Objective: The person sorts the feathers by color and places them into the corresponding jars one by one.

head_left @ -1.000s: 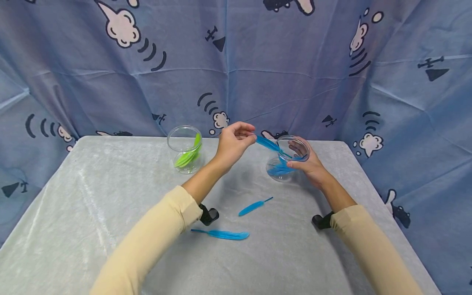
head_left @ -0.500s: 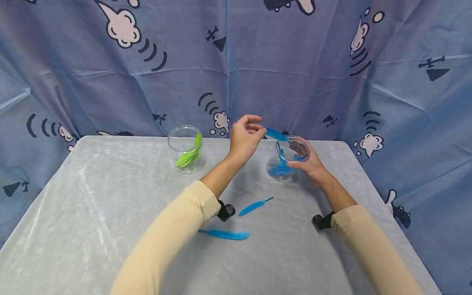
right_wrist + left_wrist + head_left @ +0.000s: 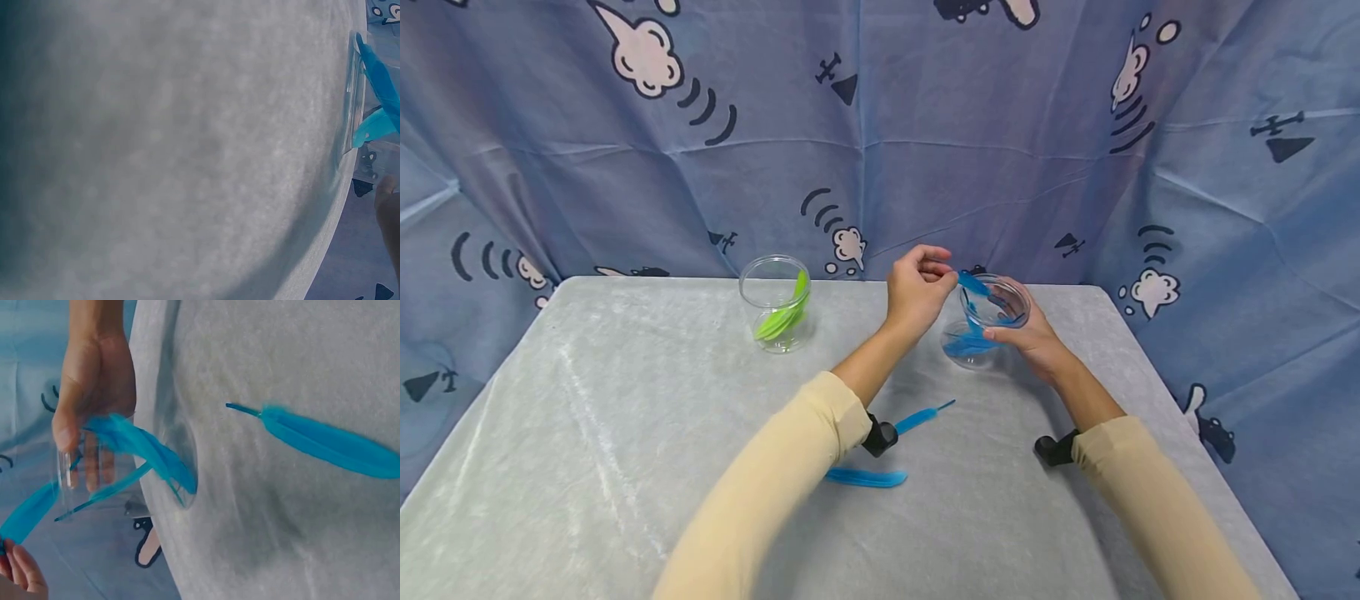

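Note:
My left hand (image 3: 921, 287) pinches a blue feather (image 3: 974, 283) by one end. The feather's other end reaches over the mouth of a clear jar (image 3: 972, 362). Around the upper side of that jar my right hand (image 3: 1033, 335) is curled, thumb in front and fingers behind. Several blue feathers (image 3: 140, 447) lie inside the jar, seen through its wall in the left wrist view. In the right wrist view the jar's base (image 3: 354, 103) stands near the table edge, with a thumb (image 3: 387, 190) below it. Two blue feathers lie on the table, one nearer (image 3: 868, 478), one farther (image 3: 917, 419).
A second clear jar (image 3: 775, 304) stands at the back left of the table, with bright green feathers (image 3: 784, 318) inside. Grey cloth (image 3: 587, 433) covers the table. Behind its far edge hangs a blue patterned curtain (image 3: 925, 125). A black wrist mount (image 3: 880, 437) sits on the left sleeve.
My left hand has moved right with its blue feather, bringing the feather's free end into the jar's mouth. The right hand and the jar have stayed in place.

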`<state>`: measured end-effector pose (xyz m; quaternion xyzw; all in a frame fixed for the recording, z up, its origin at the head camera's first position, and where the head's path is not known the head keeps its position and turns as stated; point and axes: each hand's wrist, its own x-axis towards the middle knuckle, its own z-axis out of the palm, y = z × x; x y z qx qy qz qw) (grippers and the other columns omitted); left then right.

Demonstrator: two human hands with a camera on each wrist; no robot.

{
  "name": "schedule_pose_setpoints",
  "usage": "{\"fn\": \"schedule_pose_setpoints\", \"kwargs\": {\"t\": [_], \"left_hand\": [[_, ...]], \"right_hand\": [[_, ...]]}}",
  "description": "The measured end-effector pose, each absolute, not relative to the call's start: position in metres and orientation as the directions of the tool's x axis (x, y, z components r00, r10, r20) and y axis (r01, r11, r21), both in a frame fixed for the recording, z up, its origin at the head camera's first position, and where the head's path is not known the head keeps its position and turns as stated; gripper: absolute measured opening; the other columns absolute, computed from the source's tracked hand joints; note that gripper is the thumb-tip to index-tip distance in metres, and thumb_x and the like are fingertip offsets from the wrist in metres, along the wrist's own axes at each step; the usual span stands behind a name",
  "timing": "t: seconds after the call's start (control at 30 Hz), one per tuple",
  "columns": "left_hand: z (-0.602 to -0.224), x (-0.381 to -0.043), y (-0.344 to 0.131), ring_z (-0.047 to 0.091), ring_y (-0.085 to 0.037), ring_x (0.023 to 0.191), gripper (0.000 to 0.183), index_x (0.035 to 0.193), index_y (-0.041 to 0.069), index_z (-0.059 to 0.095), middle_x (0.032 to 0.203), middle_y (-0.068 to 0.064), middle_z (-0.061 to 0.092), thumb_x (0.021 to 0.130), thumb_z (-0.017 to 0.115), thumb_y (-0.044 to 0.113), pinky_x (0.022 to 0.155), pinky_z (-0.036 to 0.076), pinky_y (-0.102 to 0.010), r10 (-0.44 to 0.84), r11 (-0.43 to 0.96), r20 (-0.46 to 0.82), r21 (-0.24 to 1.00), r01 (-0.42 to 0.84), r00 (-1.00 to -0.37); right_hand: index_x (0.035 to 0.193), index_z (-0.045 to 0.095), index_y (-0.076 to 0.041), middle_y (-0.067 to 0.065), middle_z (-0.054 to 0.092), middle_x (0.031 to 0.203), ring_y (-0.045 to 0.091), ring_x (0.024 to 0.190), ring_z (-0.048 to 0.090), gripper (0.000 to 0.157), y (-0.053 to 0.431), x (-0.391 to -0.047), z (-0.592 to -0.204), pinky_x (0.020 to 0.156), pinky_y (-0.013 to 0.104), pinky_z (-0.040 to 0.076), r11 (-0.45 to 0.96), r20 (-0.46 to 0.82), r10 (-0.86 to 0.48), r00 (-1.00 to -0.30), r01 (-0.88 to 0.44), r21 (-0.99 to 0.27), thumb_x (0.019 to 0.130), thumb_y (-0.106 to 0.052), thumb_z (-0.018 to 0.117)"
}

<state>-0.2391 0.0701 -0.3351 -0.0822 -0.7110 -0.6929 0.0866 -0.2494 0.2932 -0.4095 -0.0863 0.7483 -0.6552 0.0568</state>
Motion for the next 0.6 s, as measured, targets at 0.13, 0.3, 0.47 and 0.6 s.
{"fn": "schedule_pose_setpoints", "kwargs": {"t": [0.13, 0.3, 0.47, 0.6], "left_hand": [[-0.34, -0.239, 0.074, 0.065, -0.016, 0.078, 0.016, 0.104, 0.002, 0.068, 0.088, -0.008, 0.066, 0.088, 0.071, 0.0, 0.068, 0.055, -0.022, -0.003, 0.037, 0.254, 0.967, 0.253, -0.967], [-0.346, -0.237, 0.078, 0.066, -0.017, 0.078, 0.013, 0.101, 0.0, 0.069, 0.09, -0.01, 0.069, 0.088, 0.071, -0.002, 0.07, 0.055, -0.021, 0.022, 0.033, 0.25, 0.968, 0.25, -0.968], [-0.35, -0.236, 0.08, 0.068, -0.019, 0.083, 0.016, 0.106, -0.002, 0.069, 0.095, -0.012, 0.071, 0.09, 0.07, -0.002, 0.076, 0.055, -0.021, 0.093, 0.032, 0.225, 0.973, 0.229, -0.97], [-0.353, -0.235, 0.079, 0.069, -0.02, 0.089, 0.022, 0.113, -0.004, 0.067, 0.102, -0.014, 0.07, 0.091, 0.069, -0.003, 0.079, 0.055, -0.022, 0.191, 0.012, 0.194, 0.98, 0.2, -0.962]], "right_hand": [[0.155, 0.022, -0.013, 0.016, 0.027, 0.159, 0.031, 0.149, 0.018, 0.082, 0.294, -0.25, -0.411, 0.121, 0.052, 0.007, 0.132, 0.038, -0.202, -0.979, -0.066, -0.989, 0.089, 0.008, 0.065], [0.154, 0.024, -0.015, 0.016, 0.028, 0.159, 0.03, 0.148, 0.021, 0.081, 0.294, -0.25, -0.411, 0.121, 0.053, 0.009, 0.134, 0.04, -0.196, -0.98, -0.068, -0.989, 0.089, 0.007, 0.067], [0.154, 0.024, -0.014, 0.018, 0.028, 0.159, 0.031, 0.147, 0.023, 0.08, 0.294, -0.25, -0.412, 0.12, 0.053, 0.008, 0.131, 0.05, -0.2, -0.979, -0.077, -0.988, 0.09, 0.008, 0.066], [0.155, 0.022, -0.012, 0.019, 0.027, 0.159, 0.032, 0.148, 0.022, 0.081, 0.294, -0.25, -0.412, 0.12, 0.054, 0.008, 0.134, 0.053, -0.204, -0.978, -0.082, -0.988, 0.089, 0.009, 0.065]]}}
